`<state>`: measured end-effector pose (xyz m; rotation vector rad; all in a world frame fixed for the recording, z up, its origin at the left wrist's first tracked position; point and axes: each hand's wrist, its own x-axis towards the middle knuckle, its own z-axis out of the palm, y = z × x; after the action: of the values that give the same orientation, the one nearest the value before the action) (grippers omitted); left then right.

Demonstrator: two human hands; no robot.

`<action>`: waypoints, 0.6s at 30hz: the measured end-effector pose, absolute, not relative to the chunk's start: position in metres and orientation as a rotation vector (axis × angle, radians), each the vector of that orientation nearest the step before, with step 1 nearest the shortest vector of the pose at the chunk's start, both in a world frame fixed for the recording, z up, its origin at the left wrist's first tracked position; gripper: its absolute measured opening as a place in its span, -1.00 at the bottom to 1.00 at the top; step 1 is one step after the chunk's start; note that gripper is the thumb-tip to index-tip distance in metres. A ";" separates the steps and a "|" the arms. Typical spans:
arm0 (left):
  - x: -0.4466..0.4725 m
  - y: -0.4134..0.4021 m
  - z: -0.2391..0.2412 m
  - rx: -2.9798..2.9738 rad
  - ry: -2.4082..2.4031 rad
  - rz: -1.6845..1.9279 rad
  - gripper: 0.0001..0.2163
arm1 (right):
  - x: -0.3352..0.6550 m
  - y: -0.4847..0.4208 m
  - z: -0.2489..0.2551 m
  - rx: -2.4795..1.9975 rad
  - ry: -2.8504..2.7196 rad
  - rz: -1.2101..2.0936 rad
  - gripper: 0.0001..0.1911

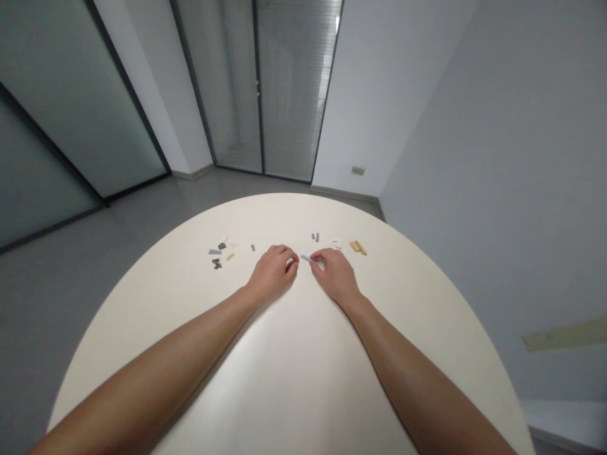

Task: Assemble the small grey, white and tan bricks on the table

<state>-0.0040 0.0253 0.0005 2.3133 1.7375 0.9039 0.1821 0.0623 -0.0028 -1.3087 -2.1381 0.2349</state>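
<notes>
I've got the right hand (334, 274) pinching a small grey plastic brick (306, 258); left hand (274, 273) curled just beside it, grip can't tell. Loose bricks (215, 251) lie on the round white table (294, 215).

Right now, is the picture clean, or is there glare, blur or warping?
In the head view, wide-lens warping bends the door frames; glare lies on the table nearest the camera; the small pieces look soft, too tiny for crisp detail.

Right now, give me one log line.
right hand: pinches grey plastic piece | left hand: beside it | nearby: tan plastic piece | surface: cream table
</notes>
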 end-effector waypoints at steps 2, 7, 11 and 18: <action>-0.004 0.025 0.000 2.313 1.738 0.904 -0.85 | 0.182 0.063 -0.004 -1.299 -2.138 0.227 -0.90; -0.004 0.025 0.001 2.307 1.745 0.899 -0.86 | 0.183 0.063 -0.003 -1.284 -2.155 0.225 -0.91; -0.004 0.025 0.001 2.308 1.736 0.903 -0.85 | 0.182 0.062 -0.001 -1.283 -2.162 0.238 -0.91; -0.004 0.025 0.001 2.287 1.733 0.908 -0.85 | 0.181 0.061 0.001 -1.236 -2.185 0.265 -0.91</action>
<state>-0.0043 0.0253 0.0011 2.2867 1.7335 0.9084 0.1815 0.0613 0.0007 -1.2365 -2.1847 0.2653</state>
